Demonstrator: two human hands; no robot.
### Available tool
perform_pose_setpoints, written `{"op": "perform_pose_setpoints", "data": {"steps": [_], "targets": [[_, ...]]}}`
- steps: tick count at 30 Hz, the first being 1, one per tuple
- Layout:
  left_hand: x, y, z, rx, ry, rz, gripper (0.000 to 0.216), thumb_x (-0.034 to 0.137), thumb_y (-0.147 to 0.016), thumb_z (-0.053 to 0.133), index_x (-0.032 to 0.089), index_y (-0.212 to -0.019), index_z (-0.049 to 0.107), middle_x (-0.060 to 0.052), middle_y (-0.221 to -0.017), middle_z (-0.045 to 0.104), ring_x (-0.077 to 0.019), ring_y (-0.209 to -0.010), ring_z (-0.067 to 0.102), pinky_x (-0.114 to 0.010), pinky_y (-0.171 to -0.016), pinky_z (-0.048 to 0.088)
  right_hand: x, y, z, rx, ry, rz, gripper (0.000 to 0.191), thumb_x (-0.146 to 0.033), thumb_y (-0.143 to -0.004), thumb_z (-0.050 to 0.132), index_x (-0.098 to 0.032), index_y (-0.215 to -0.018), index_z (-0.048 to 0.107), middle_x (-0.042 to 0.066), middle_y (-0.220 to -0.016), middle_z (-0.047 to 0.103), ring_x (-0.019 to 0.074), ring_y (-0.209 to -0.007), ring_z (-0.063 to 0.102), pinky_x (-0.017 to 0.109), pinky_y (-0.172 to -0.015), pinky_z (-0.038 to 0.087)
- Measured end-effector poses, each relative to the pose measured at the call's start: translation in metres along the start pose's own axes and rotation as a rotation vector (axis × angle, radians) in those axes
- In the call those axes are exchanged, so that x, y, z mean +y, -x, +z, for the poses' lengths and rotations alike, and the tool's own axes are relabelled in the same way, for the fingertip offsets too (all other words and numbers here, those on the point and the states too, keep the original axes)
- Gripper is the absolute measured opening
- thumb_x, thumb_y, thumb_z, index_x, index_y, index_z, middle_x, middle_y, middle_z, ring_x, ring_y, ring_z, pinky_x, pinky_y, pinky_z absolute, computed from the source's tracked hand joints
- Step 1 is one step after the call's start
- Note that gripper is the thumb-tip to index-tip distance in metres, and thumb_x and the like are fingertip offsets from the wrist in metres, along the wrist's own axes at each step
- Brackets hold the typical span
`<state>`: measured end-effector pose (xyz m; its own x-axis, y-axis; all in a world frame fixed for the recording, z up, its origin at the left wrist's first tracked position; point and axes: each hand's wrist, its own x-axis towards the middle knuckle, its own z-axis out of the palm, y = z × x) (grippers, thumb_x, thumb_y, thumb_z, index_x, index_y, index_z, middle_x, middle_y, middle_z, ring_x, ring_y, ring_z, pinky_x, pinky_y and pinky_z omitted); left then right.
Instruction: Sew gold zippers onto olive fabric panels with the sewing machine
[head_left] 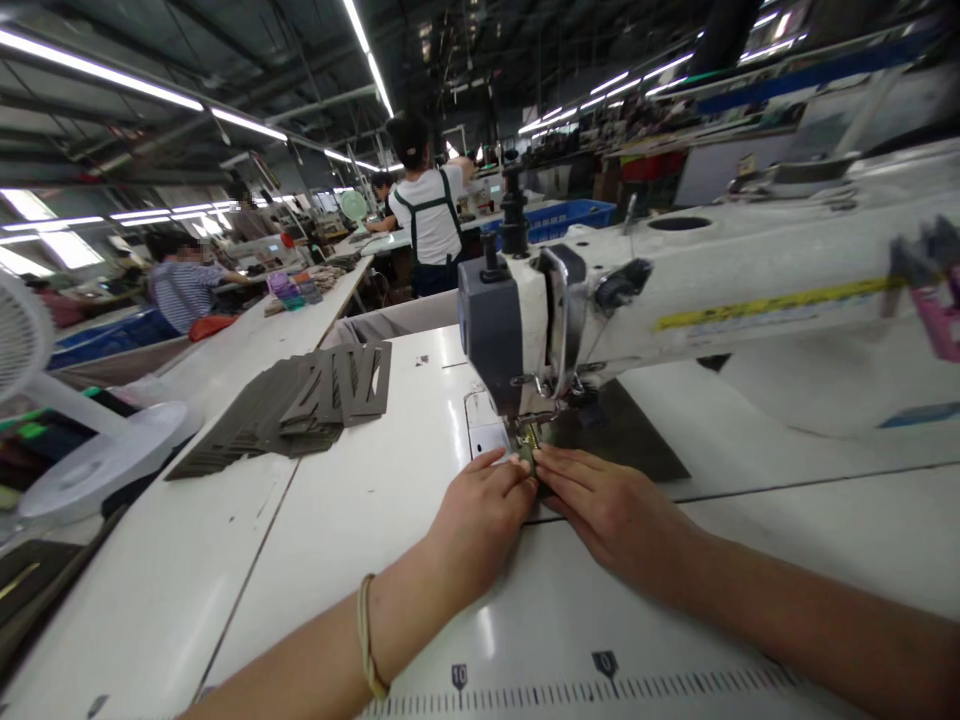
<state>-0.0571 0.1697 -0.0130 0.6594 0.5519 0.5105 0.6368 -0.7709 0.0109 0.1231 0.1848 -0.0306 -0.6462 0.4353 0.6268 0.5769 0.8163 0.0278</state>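
Note:
My left hand [480, 515] and my right hand [604, 505] meet fingertip to fingertip right in front of the presser foot [529, 435] of a white sewing machine [675, 290]. Both hands press a dark grey piece [622, 440] that runs under the foot and off to the right. The left fingers are curled and pinched at the piece's edge. The right fingers lie flat and together on it. A pale band circles my left wrist.
A fanned stack of grey cut pieces [300, 405] lies on the white table [345, 520] to the left. A white fan [82, 440] stands at the far left. A ruler scale [570, 690] runs along the near edge. Other people work at benches behind.

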Motion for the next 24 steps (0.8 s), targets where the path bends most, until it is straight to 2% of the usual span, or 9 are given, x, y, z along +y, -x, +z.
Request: {"op": "perform_pose_setpoints", "data": {"steps": [6, 12, 17, 24], "targets": [[-0.011, -0.006, 0.004, 0.003, 0.008, 0.029, 0.029, 0.011, -0.091, 0.033, 0.009, -0.089, 0.062, -0.010, -0.086, 0.067, -0.0188, -0.083, 0.065, -0.037, -0.088, 0.051, 0.006, -0.007, 0.001, -0.007, -0.045, 0.022, 0.030, -0.010, -0.088, 0.038, -0.001, -0.097, 0.065, 0.016, -0.099, 0.067, 0.0234, -0.093, 0.063, 0.035, -0.085, 0.053], [-0.017, -0.005, 0.006, -0.028, 0.071, -0.014, 0.023, 0.013, -0.090, 0.039, 0.009, -0.094, 0.061, -0.010, -0.089, 0.066, -0.0191, -0.088, 0.063, -0.036, -0.087, 0.051, 0.009, -0.008, 0.005, 0.033, -0.045, 0.069, 0.030, -0.017, -0.091, 0.038, -0.005, -0.098, 0.065, 0.013, -0.101, 0.067, 0.0214, -0.094, 0.063, 0.034, -0.085, 0.053], [-0.009, 0.005, 0.007, -0.001, 0.017, -0.129, 0.019, 0.017, -0.090, 0.043, 0.012, -0.096, 0.061, -0.011, -0.106, 0.064, -0.0224, -0.102, 0.059, -0.044, -0.095, 0.044, 0.006, -0.002, 0.003, -0.001, 0.065, 0.069, 0.032, -0.015, -0.091, 0.036, -0.001, -0.102, 0.063, 0.018, -0.105, 0.065, 0.0232, -0.094, 0.063, 0.036, -0.083, 0.054], [-0.014, -0.001, 0.008, -0.040, -0.010, -0.063, 0.020, 0.012, -0.088, 0.042, 0.012, -0.088, 0.062, -0.009, -0.097, 0.067, -0.0180, -0.098, 0.061, -0.040, -0.104, 0.035, 0.011, -0.004, 0.005, 0.008, 0.037, 0.050, 0.031, -0.012, -0.090, 0.036, -0.001, -0.100, 0.063, 0.018, -0.104, 0.065, 0.0229, -0.095, 0.063, 0.034, -0.084, 0.053]]}}
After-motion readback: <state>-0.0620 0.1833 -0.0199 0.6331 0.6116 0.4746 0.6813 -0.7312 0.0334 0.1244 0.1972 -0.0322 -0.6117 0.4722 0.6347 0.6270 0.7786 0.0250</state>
